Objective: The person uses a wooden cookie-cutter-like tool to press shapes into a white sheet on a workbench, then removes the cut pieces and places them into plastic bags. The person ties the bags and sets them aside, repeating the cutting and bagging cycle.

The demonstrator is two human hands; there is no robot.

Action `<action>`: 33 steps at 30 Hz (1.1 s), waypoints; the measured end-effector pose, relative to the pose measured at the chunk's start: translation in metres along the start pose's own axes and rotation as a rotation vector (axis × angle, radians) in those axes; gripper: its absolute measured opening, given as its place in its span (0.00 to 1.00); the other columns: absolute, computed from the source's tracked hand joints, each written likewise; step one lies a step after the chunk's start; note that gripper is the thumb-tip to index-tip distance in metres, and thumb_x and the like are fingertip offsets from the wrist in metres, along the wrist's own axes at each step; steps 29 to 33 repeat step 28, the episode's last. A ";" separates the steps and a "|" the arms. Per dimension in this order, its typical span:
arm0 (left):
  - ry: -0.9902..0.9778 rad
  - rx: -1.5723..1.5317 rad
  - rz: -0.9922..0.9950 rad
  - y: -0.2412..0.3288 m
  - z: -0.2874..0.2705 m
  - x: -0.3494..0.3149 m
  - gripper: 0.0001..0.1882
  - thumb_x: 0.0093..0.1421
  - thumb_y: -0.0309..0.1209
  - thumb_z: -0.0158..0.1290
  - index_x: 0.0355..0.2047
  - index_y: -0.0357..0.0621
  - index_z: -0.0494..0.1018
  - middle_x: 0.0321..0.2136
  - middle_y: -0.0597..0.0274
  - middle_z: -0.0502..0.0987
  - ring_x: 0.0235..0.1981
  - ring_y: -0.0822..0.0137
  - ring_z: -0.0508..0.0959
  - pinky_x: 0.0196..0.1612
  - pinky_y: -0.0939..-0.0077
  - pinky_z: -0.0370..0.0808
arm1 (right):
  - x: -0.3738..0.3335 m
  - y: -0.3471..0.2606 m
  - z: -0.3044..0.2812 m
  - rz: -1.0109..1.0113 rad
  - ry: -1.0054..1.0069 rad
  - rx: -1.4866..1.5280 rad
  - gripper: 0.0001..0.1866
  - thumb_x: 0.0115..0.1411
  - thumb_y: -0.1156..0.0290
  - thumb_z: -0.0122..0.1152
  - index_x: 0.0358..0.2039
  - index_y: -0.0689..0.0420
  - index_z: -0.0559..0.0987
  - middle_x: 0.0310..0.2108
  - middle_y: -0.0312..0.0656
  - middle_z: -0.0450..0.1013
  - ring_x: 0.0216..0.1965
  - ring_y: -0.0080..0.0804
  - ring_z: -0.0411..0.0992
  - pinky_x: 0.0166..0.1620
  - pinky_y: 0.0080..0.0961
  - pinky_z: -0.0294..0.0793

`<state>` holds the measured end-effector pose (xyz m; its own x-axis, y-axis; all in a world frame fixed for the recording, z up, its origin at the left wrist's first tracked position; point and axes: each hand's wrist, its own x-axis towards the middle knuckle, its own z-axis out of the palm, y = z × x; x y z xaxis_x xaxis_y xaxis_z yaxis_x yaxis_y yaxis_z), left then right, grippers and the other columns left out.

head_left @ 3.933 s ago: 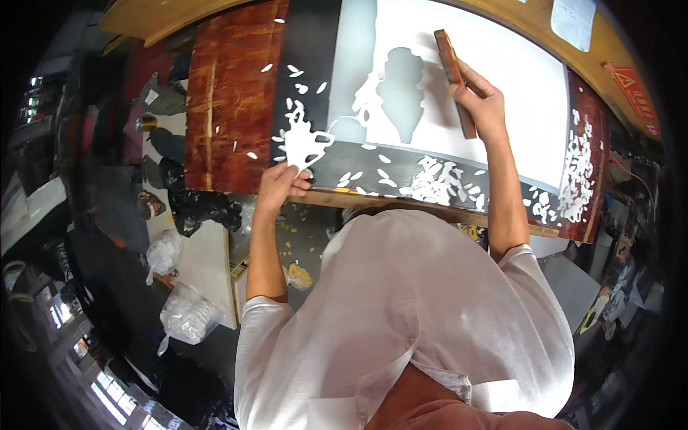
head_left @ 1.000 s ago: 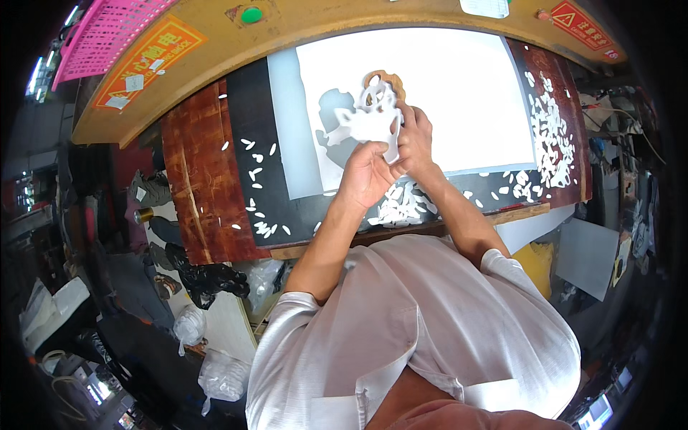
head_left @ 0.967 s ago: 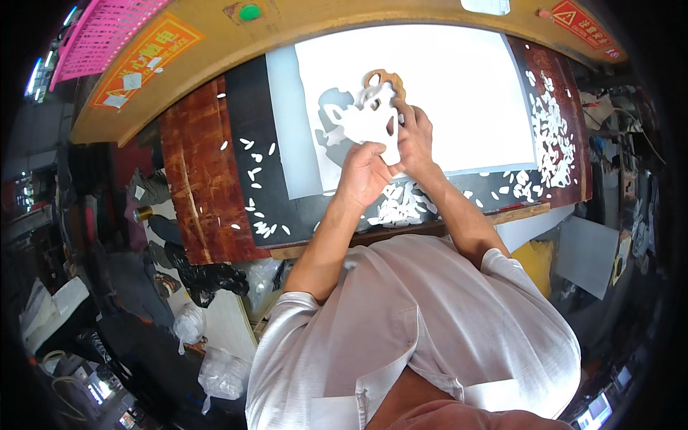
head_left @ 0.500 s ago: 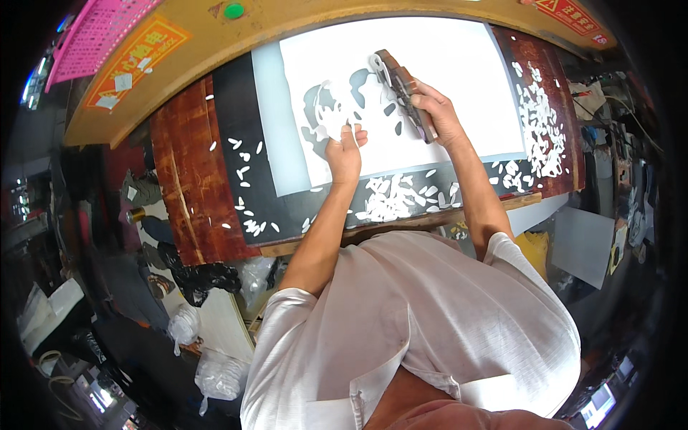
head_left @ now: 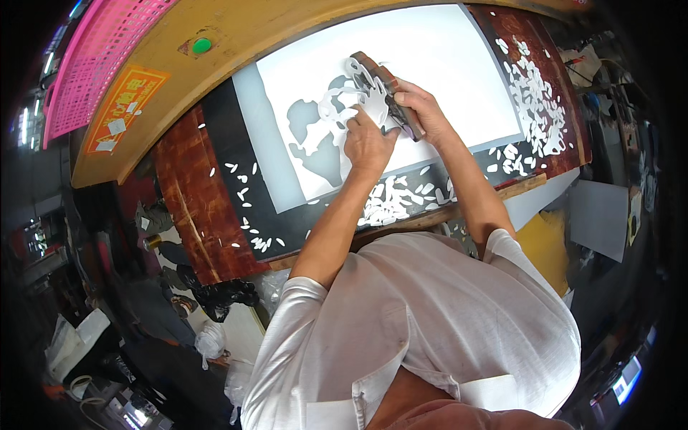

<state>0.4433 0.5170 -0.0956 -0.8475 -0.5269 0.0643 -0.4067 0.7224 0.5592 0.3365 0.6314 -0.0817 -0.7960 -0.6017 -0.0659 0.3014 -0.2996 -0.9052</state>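
Note:
My right hand [head_left: 424, 109] grips a cutting die [head_left: 389, 80], a brown-edged block with curved outlines, tilted above the white sheet [head_left: 459, 64]. White material shows on the die's left face. My left hand [head_left: 369, 147] is close against that face, its fingers closed on a white cut-out piece [head_left: 333, 106]; the fingertips are partly hidden. Left of the hands, the white sheet has several shaped holes [head_left: 304, 115] that show a grey-blue layer [head_left: 269, 158] beneath.
Small white scraps [head_left: 394, 201] lie along the near edge of the black board [head_left: 222, 136]. More scraps [head_left: 534, 107] are heaped at right on the reddish-brown table [head_left: 190, 193]. A yellow machine beam [head_left: 236, 36] with a green button [head_left: 202, 46] crosses the far side, beside a pink basket [head_left: 100, 64].
My left hand has moved right and turned over toward the die, bringing the white cut-out against it. The die has shifted slightly left over the sheet in my right hand. The view has also turned a little.

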 end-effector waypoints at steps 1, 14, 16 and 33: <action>-0.014 -0.008 0.012 -0.001 -0.001 0.001 0.50 0.51 0.42 0.70 0.63 0.28 0.54 0.47 0.33 0.71 0.43 0.39 0.80 0.46 0.55 0.79 | -0.001 0.001 -0.001 -0.001 0.007 0.008 0.34 0.56 0.64 0.66 0.62 0.67 0.74 0.49 0.43 0.76 0.46 0.26 0.76 0.51 0.19 0.76; 0.194 -0.361 -0.071 -0.049 -0.012 0.019 0.19 0.59 0.31 0.51 0.46 0.32 0.77 0.39 0.36 0.82 0.41 0.41 0.83 0.50 0.52 0.76 | -0.005 -0.007 0.001 0.000 0.073 -0.021 0.32 0.56 0.65 0.68 0.59 0.66 0.76 0.45 0.43 0.79 0.42 0.26 0.77 0.48 0.20 0.78; 0.159 -1.005 -0.441 -0.086 -0.043 0.022 0.19 0.58 0.23 0.48 0.48 0.28 0.77 0.36 0.52 0.81 0.37 0.59 0.82 0.42 0.66 0.79 | -0.013 -0.007 -0.001 -0.067 0.110 -0.258 0.28 0.53 0.65 0.70 0.55 0.61 0.81 0.50 0.43 0.77 0.47 0.32 0.76 0.50 0.26 0.77; 0.147 0.319 0.108 -0.135 -0.143 0.102 0.22 0.57 0.30 0.59 0.53 0.43 0.74 0.50 0.41 0.77 0.48 0.43 0.79 0.53 0.52 0.76 | -0.019 0.030 0.003 -0.760 -0.012 -1.484 0.27 0.42 0.66 0.70 0.49 0.46 0.86 0.60 0.39 0.71 0.56 0.52 0.67 0.60 0.50 0.69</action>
